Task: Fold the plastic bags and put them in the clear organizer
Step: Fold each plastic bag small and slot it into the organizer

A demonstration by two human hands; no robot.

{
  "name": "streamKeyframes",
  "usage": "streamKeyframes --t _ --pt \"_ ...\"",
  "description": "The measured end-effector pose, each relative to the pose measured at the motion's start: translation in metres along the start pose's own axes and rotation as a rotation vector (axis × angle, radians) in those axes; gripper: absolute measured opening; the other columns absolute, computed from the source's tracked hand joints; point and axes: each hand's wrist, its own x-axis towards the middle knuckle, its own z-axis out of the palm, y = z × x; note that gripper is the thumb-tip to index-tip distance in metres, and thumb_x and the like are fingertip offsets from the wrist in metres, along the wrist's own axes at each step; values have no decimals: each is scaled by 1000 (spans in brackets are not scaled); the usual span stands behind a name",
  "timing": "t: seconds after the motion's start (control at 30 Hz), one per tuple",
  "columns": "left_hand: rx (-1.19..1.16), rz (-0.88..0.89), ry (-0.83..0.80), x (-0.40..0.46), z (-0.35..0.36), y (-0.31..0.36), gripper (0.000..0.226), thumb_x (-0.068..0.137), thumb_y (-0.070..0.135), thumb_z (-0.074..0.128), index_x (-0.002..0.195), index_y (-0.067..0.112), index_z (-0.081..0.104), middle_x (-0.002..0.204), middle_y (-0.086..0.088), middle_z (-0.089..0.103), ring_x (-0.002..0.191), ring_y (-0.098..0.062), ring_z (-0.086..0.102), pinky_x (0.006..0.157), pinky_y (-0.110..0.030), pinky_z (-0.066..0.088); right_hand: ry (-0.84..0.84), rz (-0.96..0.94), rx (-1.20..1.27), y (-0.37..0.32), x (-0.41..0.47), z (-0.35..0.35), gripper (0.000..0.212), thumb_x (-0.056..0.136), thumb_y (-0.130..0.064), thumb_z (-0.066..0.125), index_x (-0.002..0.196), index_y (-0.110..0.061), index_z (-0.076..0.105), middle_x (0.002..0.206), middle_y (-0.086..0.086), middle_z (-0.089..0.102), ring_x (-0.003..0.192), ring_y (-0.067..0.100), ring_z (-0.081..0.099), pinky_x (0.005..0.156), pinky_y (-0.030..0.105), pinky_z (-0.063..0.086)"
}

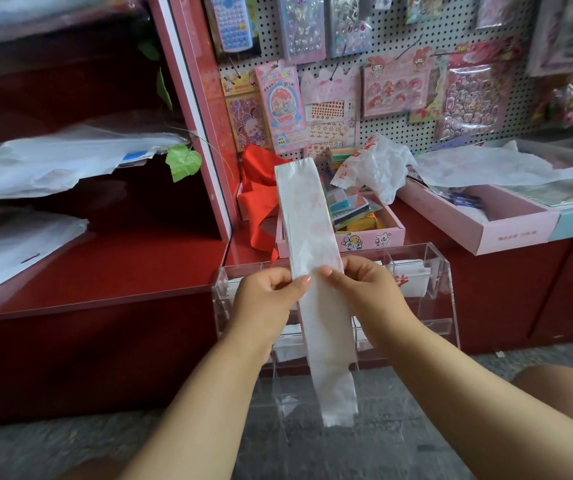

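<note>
A white plastic bag (307, 220), folded lengthwise into a long narrow strip, stands up in front of me, and its handle end hangs down below my hands. My left hand (267, 296) pinches the strip's left edge near its middle. My right hand (364, 285) pinches the right edge at the same height. Behind and below both hands sits the clear organizer (441, 292), an acrylic box with compartments; folded white bags (409, 275) lie in its right compartment. Loose crumpled white bags (378, 164) lie on the boxes behind it.
A red plastic bag (257, 188) is heaped beside a pink box (375, 237) of stationery. Another pink tray (506, 233) stands at the right. Red shelves (105, 268) at the left carry more white bags (53, 164). A pegboard of stickers (396, 84) rises behind. Grey floor lies below.
</note>
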Motion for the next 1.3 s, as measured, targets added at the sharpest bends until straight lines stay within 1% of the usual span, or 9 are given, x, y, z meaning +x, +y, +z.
streamKeyframes --t 0.17,0.3,0.4,0.53,0.67,0.83,1.0,1.13,1.3 --pt "-31 101 44 -3 -2 7 27 79 32 75 77 6 70 85 -15 66 77 -22 57 80 -44 49 -21 -52 43 -6 0 -3 19 92 -15 61 75 -8 65 74 3 70 67 13 63 61 25 53" --pt "82 220 127 -4 -5 7 20 83 11 75 68 22 70 131 20 48 114 12 46 93 -10 35 -56 -91 41 -9 3 -8 18 93 -13 61 79 -1 61 77 11 62 72 19 56 72 31 47" --pt "221 361 132 -3 -7 11 25 81 15 78 64 30 68 137 28 40 125 20 32 93 3 24 -44 -111 10 -11 5 -10 22 93 -13 61 72 -9 62 71 -1 65 69 11 58 69 26 48" --pt "115 379 47 -2 -7 13 17 86 6 71 73 16 75 91 12 71 95 3 62 85 -11 42 -19 -158 41 -17 1 -12 17 92 -7 60 79 -11 70 75 -5 72 70 6 64 67 20 51" --pt "96 306 25 -4 -3 15 35 92 13 65 58 11 56 53 15 40 57 -2 36 58 -19 33 10 -113 112 -18 1 -13 15 92 -12 61 93 -6 74 97 13 74 85 18 67 80 36 55" --pt "-100 156 -16 0 4 17 20 89 29 65 79 14 74 87 -19 71 86 -27 66 87 -51 54 17 -55 110 -15 5 -16 17 93 -15 61 80 -14 73 86 5 73 77 16 64 72 31 54" --pt "-260 -6 -41 1 8 23 22 97 8 55 112 1 70 105 -14 74 102 -29 70 80 -34 59 19 1 116 -14 7 -19 20 94 -16 61 75 -12 64 70 -2 65 63 11 56 56 23 48" --pt "-242 -15 -34 6 10 21 29 96 11 58 121 0 66 115 -12 71 111 -27 67 99 -48 51 30 34 127 -12 9 -21 17 94 -17 61 78 -12 63 73 1 64 64 13 55 57 29 46" --pt "-260 -22 -46 3 14 21 30 96 9 57 123 0 64 114 -12 72 109 -27 68 99 -49 51 41 45 146 -11 9 -22 16 93 -19 62 79 -12 62 76 3 65 64 14 55 61 31 45"
